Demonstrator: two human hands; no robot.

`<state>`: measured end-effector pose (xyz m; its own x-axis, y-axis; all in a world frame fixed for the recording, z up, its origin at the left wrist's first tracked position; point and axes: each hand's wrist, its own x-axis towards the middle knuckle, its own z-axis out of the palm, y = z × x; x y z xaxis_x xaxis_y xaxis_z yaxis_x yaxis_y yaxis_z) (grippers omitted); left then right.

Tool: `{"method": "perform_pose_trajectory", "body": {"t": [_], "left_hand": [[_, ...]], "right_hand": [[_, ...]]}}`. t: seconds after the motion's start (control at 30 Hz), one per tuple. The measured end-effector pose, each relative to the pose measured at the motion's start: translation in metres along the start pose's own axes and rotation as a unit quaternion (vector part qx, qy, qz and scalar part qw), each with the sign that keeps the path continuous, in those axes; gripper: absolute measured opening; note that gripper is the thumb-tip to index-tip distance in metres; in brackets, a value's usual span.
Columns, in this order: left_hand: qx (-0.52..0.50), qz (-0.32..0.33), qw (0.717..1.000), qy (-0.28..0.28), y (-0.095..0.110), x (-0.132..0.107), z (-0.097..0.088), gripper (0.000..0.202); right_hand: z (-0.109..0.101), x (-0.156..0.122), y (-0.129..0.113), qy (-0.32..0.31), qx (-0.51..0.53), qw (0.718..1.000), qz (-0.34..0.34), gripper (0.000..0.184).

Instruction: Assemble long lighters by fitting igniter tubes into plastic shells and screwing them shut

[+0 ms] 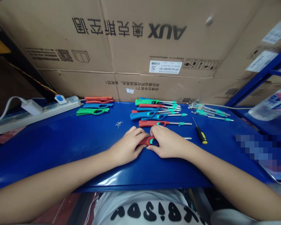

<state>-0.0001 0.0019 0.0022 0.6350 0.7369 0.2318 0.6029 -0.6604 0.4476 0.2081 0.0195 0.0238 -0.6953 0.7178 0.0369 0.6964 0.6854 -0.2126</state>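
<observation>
Both hands are on one red gas lighter (144,141) with a teal trigger, low over the front middle of the blue table. My left hand (130,144) grips its handle end, fingers closed. My right hand (165,142) is closed around the part by the trigger, and the metal tube pokes out to the right beyond it. Just behind lies another red gas lighter (152,123) with a teal tip. Further back rest several blue, red and green gas lighters (147,102), nozzles pointing right. A small pile of screws (118,124) lies left of them.
Red, blue and green handle shells (93,111) lie at the back left near a white power strip (37,114). Metal tubes with teal parts (209,112) and a black-yellow screwdriver (201,135) are on the right. A large cardboard sheet (131,47) stands behind the table.
</observation>
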Motion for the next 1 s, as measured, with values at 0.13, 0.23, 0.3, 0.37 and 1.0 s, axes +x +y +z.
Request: {"method": "perform_pose_trajectory", "body": {"t": [0.13,0.23,0.3,0.37,1.0], "left_hand": [[0.013,0.001,1.000,0.000,-0.003,0.000,0.002,0.025],[0.008,-0.005,1.000,0.000,-0.005,0.000,0.003,0.025],[-0.004,-0.012,1.000,0.006,-0.006,0.001,0.004,0.026],[-0.019,-0.022,0.999,0.013,-0.007,0.002,0.005,0.027],[-0.206,-0.107,0.970,0.070,-0.013,0.003,0.005,0.029]], "right_hand": [[-0.003,0.000,0.002,-0.002,0.051,0.999,0.006,0.030],[-0.010,-0.001,0.010,-0.016,0.115,0.993,0.013,0.035],[-0.015,-0.003,0.021,-0.030,0.143,0.989,0.011,0.040],[-0.019,-0.003,0.036,-0.048,0.154,0.987,0.011,0.035],[-0.013,0.006,0.057,-0.016,0.323,0.946,0.031,0.033]]}}
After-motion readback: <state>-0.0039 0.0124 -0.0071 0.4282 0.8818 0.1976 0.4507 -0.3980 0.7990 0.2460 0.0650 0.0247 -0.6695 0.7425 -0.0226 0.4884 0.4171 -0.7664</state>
